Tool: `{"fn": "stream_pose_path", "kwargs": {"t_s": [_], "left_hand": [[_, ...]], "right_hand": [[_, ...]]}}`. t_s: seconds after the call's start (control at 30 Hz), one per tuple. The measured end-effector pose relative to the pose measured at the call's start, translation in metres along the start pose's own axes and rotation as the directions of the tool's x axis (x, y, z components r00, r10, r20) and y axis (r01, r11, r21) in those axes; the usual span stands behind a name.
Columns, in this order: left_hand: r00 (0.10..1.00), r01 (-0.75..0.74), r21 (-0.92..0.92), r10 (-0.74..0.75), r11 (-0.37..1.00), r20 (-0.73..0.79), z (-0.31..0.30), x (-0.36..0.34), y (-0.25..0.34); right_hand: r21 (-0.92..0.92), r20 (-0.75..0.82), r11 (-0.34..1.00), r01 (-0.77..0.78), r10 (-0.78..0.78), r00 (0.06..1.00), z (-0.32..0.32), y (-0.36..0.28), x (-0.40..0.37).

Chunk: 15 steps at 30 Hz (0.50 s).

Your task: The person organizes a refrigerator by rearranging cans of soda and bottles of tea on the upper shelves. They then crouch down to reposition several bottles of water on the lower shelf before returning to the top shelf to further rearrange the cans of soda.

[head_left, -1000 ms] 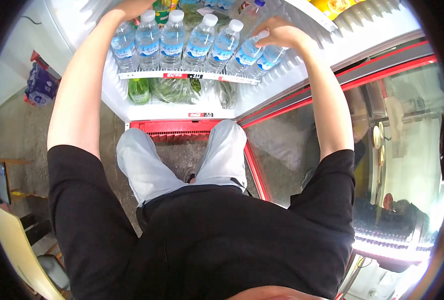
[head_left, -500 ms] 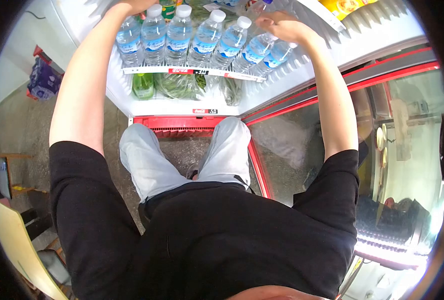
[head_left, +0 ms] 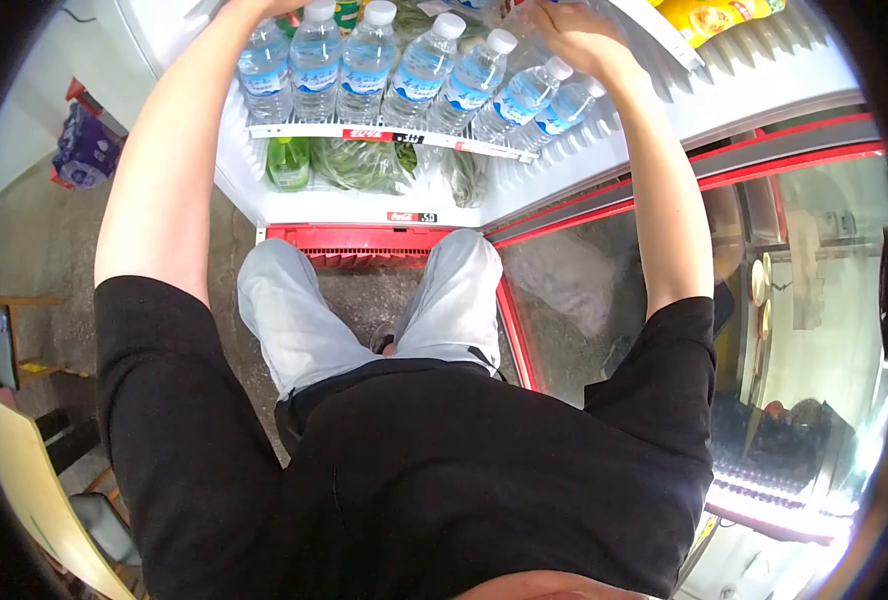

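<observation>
Several water bottles [head_left: 365,65] with white caps and blue labels stand in a row on a fridge shelf [head_left: 434,146]. My left hand [head_left: 264,8] is at the top edge of the view, above the leftmost bottles, mostly cut off, with its fingers hidden. Behind the right end of the row is my right hand [head_left: 576,35], its back towards me and its fingers bent down over a clear plastic wrapping. What it holds, if anything, is too hidden to make out. A green bottle [head_left: 288,163] and bagged green vegetables [head_left: 362,168] lie on the level below.
The fridge's glass door [head_left: 564,285] with red trim stands open at the right. Yellow packages [head_left: 714,18] sit on an upper shelf at the top right. A purple package [head_left: 86,152] is at the far left. My knees are before the fridge's red base [head_left: 364,240].
My right hand has moved up, further behind the bottle row, and its fingers have bent downwards. My left hand has shifted slightly up. The bottles appear a little higher in the view.
</observation>
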<state>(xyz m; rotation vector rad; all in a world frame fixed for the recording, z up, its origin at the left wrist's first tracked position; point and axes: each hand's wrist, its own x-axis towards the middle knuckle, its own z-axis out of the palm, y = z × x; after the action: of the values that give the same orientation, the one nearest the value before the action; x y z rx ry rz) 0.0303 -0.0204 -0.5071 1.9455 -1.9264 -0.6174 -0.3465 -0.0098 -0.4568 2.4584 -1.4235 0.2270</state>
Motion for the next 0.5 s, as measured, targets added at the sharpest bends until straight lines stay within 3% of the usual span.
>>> {"fn": "stream_pose_path", "kwargs": {"t_s": [0.1,0.2,0.3,0.4,0.5], "left_hand": [[0.999,-0.048,0.055,0.049,0.997,-0.018,0.002,0.008,-0.010],[0.993,-0.104,0.130,0.110,0.986,-0.036,0.006,0.022,-0.021],[0.989,-0.123,0.134,0.133,0.983,-0.068,0.007,0.020,-0.021],[0.988,-0.125,0.137,0.136,0.983,-0.071,0.005,0.019,-0.020],[0.985,-0.116,0.162,0.135,0.980,-0.108,0.006,0.015,-0.016]], "right_hand": [[-0.458,0.255,0.868,-0.193,0.336,0.907,0.011,0.040,0.009],[-0.327,0.562,0.885,-0.331,0.464,0.685,-0.022,0.013,-0.005],[-0.118,0.551,0.959,-0.259,0.280,0.786,-0.013,0.038,-0.021],[-0.125,0.597,0.974,-0.190,0.227,0.770,-0.008,0.046,-0.017],[-0.205,0.592,0.946,-0.253,0.325,0.737,-0.004,0.043,-0.012]]}}
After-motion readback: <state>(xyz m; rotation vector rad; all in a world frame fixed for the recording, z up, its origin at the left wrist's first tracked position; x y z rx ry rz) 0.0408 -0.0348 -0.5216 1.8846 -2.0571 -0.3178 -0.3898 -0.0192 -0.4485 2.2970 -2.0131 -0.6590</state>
